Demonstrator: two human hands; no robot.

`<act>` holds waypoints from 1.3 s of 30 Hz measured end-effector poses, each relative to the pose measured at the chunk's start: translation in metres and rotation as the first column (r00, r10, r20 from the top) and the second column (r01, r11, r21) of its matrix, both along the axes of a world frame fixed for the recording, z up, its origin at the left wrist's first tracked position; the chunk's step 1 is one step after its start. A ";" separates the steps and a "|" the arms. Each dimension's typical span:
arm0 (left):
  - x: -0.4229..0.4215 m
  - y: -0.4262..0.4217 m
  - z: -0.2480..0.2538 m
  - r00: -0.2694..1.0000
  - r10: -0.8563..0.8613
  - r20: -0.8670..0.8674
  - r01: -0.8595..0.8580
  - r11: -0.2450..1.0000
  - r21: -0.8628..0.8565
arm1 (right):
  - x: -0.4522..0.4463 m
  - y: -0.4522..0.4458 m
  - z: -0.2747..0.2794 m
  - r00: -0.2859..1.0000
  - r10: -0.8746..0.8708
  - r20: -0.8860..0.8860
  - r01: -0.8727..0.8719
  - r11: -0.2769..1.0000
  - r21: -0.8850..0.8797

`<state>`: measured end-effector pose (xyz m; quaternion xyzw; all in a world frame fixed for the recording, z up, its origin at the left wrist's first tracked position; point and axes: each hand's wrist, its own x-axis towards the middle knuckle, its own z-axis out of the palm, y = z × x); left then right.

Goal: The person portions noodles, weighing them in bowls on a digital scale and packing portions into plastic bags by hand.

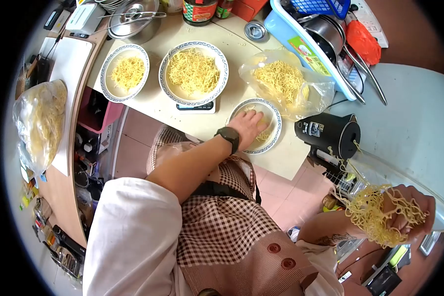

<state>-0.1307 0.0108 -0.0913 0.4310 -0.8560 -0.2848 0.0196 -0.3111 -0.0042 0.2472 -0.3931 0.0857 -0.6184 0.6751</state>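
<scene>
1. I'm watching from far off, and I see the right hand [425, 202] out to the right, away from the table [293, 153]. Its grip is closed around a messy bunch of noodles [380, 217], with loose ends poking out.
2. The left hand [248, 127] is down in the near bowl [276, 123], fingers bent a little. Some thin strands lie there too — I can't tell if its grip has any.
3. I'd say two bowls look filled. The left bowl [105, 74] has a small heap; the middle bowl [224, 73] has a bigger one and sits on a scale [207, 107].
4. The near bowl shows only a few strands, so I think it is the least done. More noodles lie in the clear bag [320, 96] just beside it.
5. The black kettle [330, 133] stands close to the path between the right hand and the near bowl — it could get bumped.
6. Along the back I see a pot [133, 22], a jar [198, 12] and a blue tub [282, 19] with pans in it.
</scene>
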 end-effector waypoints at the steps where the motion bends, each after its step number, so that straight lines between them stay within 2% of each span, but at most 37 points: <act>1: -0.003 0.007 -0.008 1.000 0.010 -0.008 -0.011 0.995 -0.104 | 0.005 -0.007 0.003 0.998 0.053 -0.020 -0.053 0.999 -0.002; 2: -0.007 0.014 -0.016 1.000 0.025 -0.018 -0.028 0.979 -0.203 | 0.011 -0.013 0.005 0.994 0.105 -0.041 -0.106 0.994 -0.002; 4: -0.014 0.007 -0.015 0.995 -0.037 0.096 0.033 0.998 0.045 | 0.031 -0.026 0.003 0.985 0.164 -0.052 -0.166 0.986 -0.026; 6: -0.017 -0.004 -0.012 0.988 -0.110 0.112 0.075 0.957 0.282 | 0.052 -0.036 -0.002 0.976 0.198 -0.093 -0.200 0.980 -0.015; 10: -0.026 -0.005 -0.052 0.999 0.033 0.014 -0.035 0.964 0.263 | 0.088 -0.050 -0.009 0.951 0.261 -0.167 -0.263 0.965 0.012; 11: -0.024 -0.006 -0.053 0.993 0.074 -0.090 -0.050 0.967 0.250 | 0.094 -0.054 -0.010 0.945 0.271 -0.185 -0.272 0.962 0.019; 13: 0.003 -0.004 -0.005 0.906 0.245 -0.345 -0.131 0.938 0.322 | 0.105 -0.056 -0.011 0.939 0.285 -0.190 -0.287 0.958 0.020; 14: 0.016 -0.003 0.015 0.829 0.329 -0.452 -0.170 0.919 0.357 | 0.108 -0.055 -0.013 0.941 0.285 -0.184 -0.287 0.958 0.015; 16: 0.040 0.004 0.043 0.615 0.454 -0.645 -0.337 0.891 0.306 | 0.110 -0.056 -0.018 0.949 0.279 -0.147 -0.279 0.960 0.016; 18: 0.077 0.001 0.078 0.505 0.516 -0.692 -0.386 0.852 0.354 | 0.109 -0.054 -0.025 0.961 0.261 -0.096 -0.261 0.965 0.011; 20: 0.107 -0.006 0.089 0.425 0.480 -0.768 -0.531 0.819 0.218 | 0.112 -0.050 -0.028 0.954 0.291 -0.076 -0.289 0.957 0.038; 21: 0.122 -0.016 0.088 0.419 0.471 -0.776 -0.586 0.793 0.165 | 0.116 -0.046 -0.027 0.955 0.288 -0.069 -0.284 0.956 0.067; 22: 0.139 -0.024 0.096 0.395 0.548 -0.737 -0.603 0.760 0.242 | 0.118 -0.043 -0.026 0.956 0.285 -0.064 -0.278 0.956 0.095; 24: 0.160 -0.040 0.078 0.421 0.636 -0.646 -0.692 0.686 0.224 | 0.121 -0.041 -0.027 0.950 0.301 -0.079 -0.293 0.951 0.094; 26: 0.176 -0.047 0.036 0.653 0.611 -0.448 -0.645 0.759 0.094 | 0.123 -0.038 -0.029 0.956 0.276 -0.102 -0.267 0.959 0.095; 27: 0.187 -0.049 0.033 0.752 0.613 -0.242 -0.584 0.790 0.189 | 0.120 -0.039 -0.030 0.937 0.331 -0.112 -0.322 0.943 0.088; 28: 0.194 -0.047 0.045 0.767 0.624 -0.149 -0.611 0.781 0.128 | 0.118 -0.038 -0.032 0.943 0.308 -0.127 -0.299 0.950 0.083; 30: 0.215 -0.049 0.048 0.668 0.676 -0.311 -0.723 0.688 -0.059 | 0.118 -0.034 -0.037 0.956 0.256 -0.147 -0.246 0.966 0.082; 32: 0.232 -0.052 0.066 0.476 0.770 -0.426 -0.812 0.570 0.123 | 0.121 -0.032 -0.043 0.964 0.228 -0.136 -0.217 0.972 0.095; 33: 0.238 -0.050 0.071 0.417 0.764 -0.493 -0.824 0.547 0.149 | 0.120 -0.032 -0.045 0.962 0.239 -0.135 -0.226 0.969 0.103; 36: 0.250 -0.047 0.064 0.298 0.787 -0.540 -0.794 0.519 0.317 | 0.122 -0.030 -0.047 0.957 0.258 -0.133 -0.248 0.965 0.088; 39: 0.256 -0.032 0.065 0.282 0.788 -0.548 -0.818 0.495 0.292 | 0.126 -0.026 -0.049 0.950 0.274 -0.148 -0.262 0.960 0.099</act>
